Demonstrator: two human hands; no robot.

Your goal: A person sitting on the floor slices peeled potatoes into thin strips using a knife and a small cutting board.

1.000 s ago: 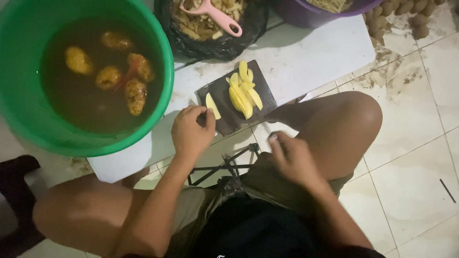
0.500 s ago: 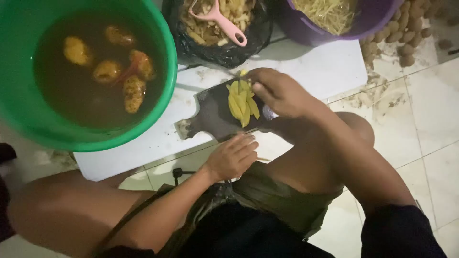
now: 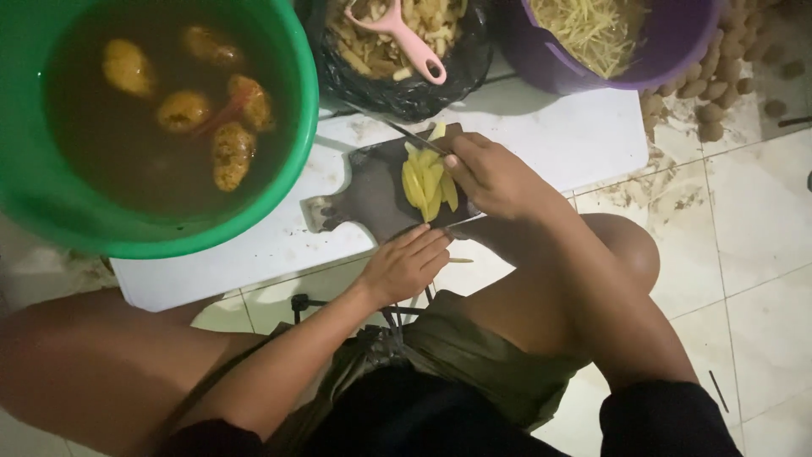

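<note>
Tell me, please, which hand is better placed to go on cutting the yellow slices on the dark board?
Probably the right hand: it grips the knife over the potato slices. The left hand rests at the dark cutting board edge.

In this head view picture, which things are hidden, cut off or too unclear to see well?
- Knife: handle hidden inside the right hand.
- Dark cutting board: near edge covered by the left hand and right hand.
- Green bucket and purple bowl: cut by the top edge.
- Potatoes: blurred under brown water.
</note>
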